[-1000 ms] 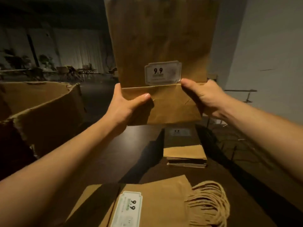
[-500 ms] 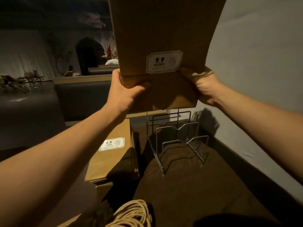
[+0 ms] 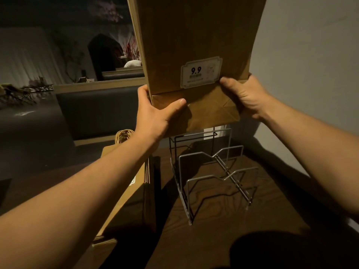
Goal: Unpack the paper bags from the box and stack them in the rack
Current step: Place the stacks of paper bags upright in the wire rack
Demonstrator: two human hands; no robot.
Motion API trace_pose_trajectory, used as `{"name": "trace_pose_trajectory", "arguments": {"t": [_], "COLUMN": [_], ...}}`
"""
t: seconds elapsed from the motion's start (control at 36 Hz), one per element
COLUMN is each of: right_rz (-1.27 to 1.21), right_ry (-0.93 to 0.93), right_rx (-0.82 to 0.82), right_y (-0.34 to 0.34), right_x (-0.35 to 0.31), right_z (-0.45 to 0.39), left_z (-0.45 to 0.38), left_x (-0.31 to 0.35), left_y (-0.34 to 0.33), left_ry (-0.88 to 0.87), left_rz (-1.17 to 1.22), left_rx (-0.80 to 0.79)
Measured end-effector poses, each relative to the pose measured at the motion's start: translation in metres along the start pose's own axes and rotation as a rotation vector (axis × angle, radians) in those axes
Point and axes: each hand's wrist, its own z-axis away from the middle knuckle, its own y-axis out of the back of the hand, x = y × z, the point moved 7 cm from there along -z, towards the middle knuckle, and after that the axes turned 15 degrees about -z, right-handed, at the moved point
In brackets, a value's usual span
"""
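Note:
A flat brown paper bag (image 3: pixel 194 35) with a white "9.9" label is held upright in the air, its folded bottom end down. My left hand (image 3: pixel 155 113) grips its lower left edge, thumb across the front fold. My right hand (image 3: pixel 242 96) grips the lower right edge. Directly below the bag stands a wire rack (image 3: pixel 211 171) with several upright dividers on the dark wooden table (image 3: pixel 242 230); its slots hold nothing. A stack of flat paper bags (image 3: pixel 124 197) lies left of the rack, partly hidden by my left forearm, twine handles at its far end.
A pale wall (image 3: pixel 310 74) runs along the table's right side. A dark bench back (image 3: pixel 97 111) stands behind the table. The room beyond is dim, with chairs far left. A dark shadow falls on the table at the lower right.
My view has swung right from the box and stacks to the rack, then closer to it. Both hands have kept hold of the bag, which now hangs right above the rack.

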Motion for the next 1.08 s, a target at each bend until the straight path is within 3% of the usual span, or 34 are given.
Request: {"name": "trace_pose_trajectory", "arguments": {"t": [0.31, 0.47, 0.78, 0.97, 1.08], "right_rz": [-0.077, 0.05, 0.153, 0.193, 0.211], "right_ry": [-0.001, -0.084, 0.027, -0.06, -0.15], "right_rx": [0.076, 0.174, 0.249, 0.441, 0.492], "right_y": [0.013, 0.027, 0.027, 0.046, 0.053], "right_x": [0.03, 0.066, 0.059, 0.097, 0.105], "right_z": [0.019, 0.038, 0.053, 0.083, 0.089], "left_z": [0.012, 0.035, 0.037, 0.057, 0.054], "left_x": [-0.019, -0.043, -0.049, -0.064, -0.065], "left_y": [-0.011, -0.023, -0.027, -0.044, -0.042], "left_ry": [-0.018, 0.07, 0.112, 0.232, 0.196], "left_rz": [-0.051, -0.023, -0.001, 0.116, 0.002], "left_rx": [-0.045, -0.133, -0.15, -0.312, -0.396]}}
